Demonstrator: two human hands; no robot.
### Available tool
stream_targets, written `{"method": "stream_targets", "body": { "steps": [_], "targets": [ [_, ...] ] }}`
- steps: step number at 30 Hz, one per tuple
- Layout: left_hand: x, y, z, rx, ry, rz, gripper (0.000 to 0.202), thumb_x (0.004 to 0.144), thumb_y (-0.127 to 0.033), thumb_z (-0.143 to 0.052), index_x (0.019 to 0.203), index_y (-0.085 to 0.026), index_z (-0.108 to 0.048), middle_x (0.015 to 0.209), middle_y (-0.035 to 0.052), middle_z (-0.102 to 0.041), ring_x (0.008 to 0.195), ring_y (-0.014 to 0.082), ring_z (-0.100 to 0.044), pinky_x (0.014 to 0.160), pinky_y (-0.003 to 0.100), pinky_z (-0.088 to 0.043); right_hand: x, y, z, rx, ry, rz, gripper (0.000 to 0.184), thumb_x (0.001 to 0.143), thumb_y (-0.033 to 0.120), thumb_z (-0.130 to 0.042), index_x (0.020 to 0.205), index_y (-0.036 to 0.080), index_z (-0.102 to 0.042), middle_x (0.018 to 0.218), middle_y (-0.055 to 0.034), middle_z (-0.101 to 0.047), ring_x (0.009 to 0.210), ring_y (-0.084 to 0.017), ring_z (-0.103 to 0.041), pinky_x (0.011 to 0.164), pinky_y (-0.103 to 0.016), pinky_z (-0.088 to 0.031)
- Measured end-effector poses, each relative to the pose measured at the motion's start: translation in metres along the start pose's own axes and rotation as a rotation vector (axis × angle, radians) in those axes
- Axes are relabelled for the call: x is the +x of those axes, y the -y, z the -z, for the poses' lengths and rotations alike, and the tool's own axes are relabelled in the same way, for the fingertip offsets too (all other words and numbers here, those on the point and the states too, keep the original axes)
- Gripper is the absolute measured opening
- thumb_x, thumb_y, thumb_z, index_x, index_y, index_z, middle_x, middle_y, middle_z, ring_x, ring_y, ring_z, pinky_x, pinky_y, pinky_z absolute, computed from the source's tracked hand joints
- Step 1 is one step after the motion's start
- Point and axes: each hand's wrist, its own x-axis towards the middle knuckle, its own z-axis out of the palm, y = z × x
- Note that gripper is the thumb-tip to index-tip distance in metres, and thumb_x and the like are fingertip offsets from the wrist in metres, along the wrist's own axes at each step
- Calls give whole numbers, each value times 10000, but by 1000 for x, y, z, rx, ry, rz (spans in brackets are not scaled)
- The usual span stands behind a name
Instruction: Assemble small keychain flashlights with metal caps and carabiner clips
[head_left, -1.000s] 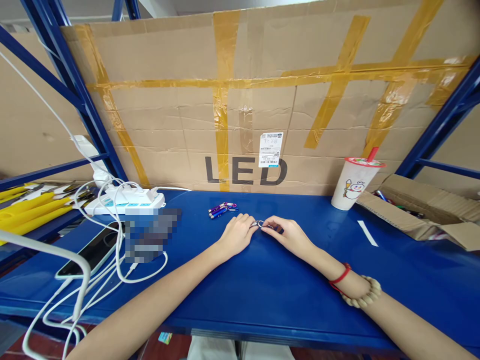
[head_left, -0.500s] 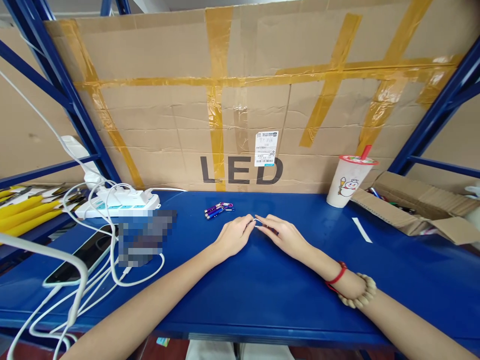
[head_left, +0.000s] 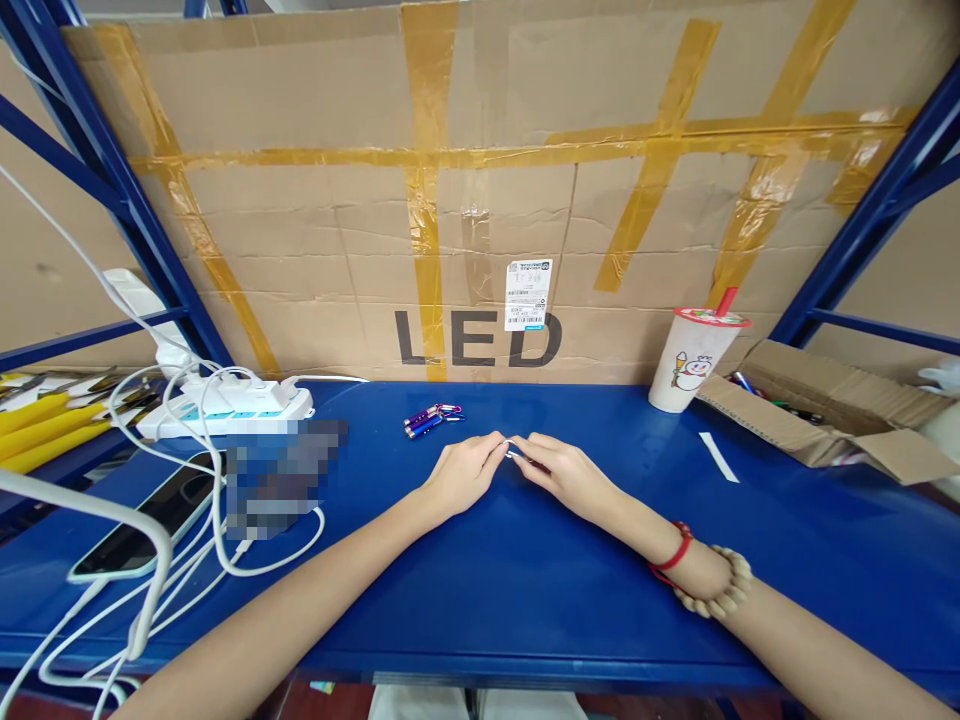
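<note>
Above the middle of the blue table, my left hand (head_left: 466,474) and my right hand (head_left: 568,474) meet fingertip to fingertip. Both are closed in a pinch on a small curved silver carabiner clip (head_left: 510,445), which shows only in part between them. Whatever else is joined to the clip is hidden behind my right fingers. Just beyond my left hand lie small purple and blue keychain flashlights (head_left: 424,427), side by side with carabiner clips at their right ends.
On the left are a phone (head_left: 150,520), tangled white cables, a white power strip (head_left: 285,412) and a blurred-out dark object (head_left: 281,485). Right: a lidded cup (head_left: 690,365) with a red straw, a white paper strip (head_left: 718,457) and an open cardboard box (head_left: 817,440). Taped cardboard (head_left: 345,270) stands behind.
The camera view has shifted slightly. My fingers have moved a little at the clip, and more of its silver curve shows between them.
</note>
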Motion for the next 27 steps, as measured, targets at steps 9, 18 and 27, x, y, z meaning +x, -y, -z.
{"method": "stream_targets", "body": {
  "steps": [9, 18, 27],
  "targets": [
    [0, -3, 0, -103, 24, -28, 217, 942, -336, -267, 987, -227, -448, 888, -3, -590, 800, 152, -579, 657, 245, -423, 3, -1, 0, 92, -119, -74, 322, 930, 305, -320, 868, 163, -602, 671, -31, -485, 612, -138, -473, 595, -253, -407],
    [0, -2, -1, 14, 29, -64, 257, 929, -337, -305, 1035, -217, -507, 834, 15, -602, 744, 148, -586, 654, 238, -441, 2, -5, -2, 171, -231, -184, 333, 928, 361, -326, 995, 189, -604, 750, -43, -546, 664, -141, -521, 637, -254, -438],
    [-1, -6, -1, 110, -5, -27, 242, 915, -322, -330, 1006, -204, -521, 788, 24, -590, 722, 151, -581, 628, 234, -435, 0, -29, -2, -124, -186, -353, 343, 924, 333, -320, 1087, 180, -581, 752, -62, -578, 675, -174, -567, 603, -266, -449]
  ]
}}
